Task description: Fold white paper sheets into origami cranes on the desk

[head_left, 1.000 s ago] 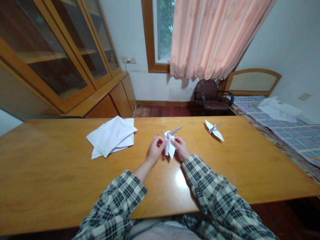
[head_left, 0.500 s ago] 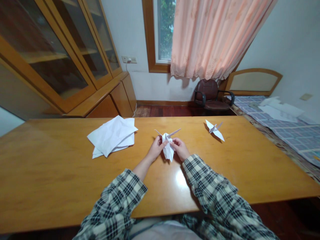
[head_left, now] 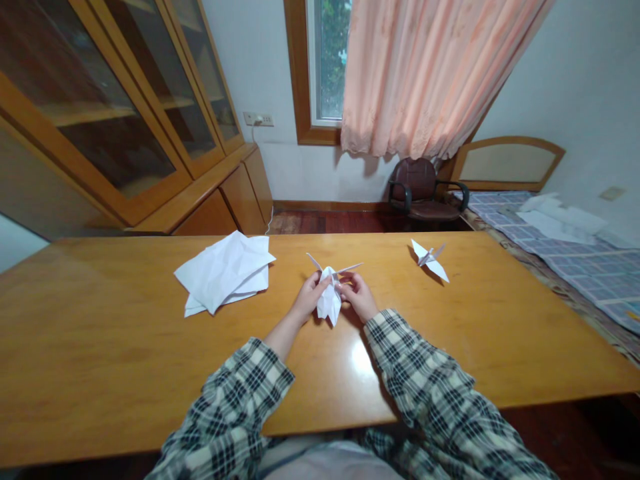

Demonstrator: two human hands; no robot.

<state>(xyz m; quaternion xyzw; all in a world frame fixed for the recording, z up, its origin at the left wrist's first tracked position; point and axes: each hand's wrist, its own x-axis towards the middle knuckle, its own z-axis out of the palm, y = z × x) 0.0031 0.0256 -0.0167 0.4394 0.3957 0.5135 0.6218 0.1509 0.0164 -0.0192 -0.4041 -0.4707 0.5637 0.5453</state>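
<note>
Left hand [head_left: 307, 299] and right hand [head_left: 361, 299] pinch the folded white paper [head_left: 329, 305] from either side — long axis between the table's [head_left: 150, 373] near and far edges, narrow points [head_left: 351, 268] splayed farward.

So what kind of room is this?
Probably a bedroom in someone's home: there's a bed on the right, a pink curtain at the window, and a glass-fronted cabinet on the left.

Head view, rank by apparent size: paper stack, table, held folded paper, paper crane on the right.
1. Table
2. Paper stack
3. Held folded paper
4. Paper crane
3 is nearer the camera; real 3-versus-4 sizes unsure.
</note>
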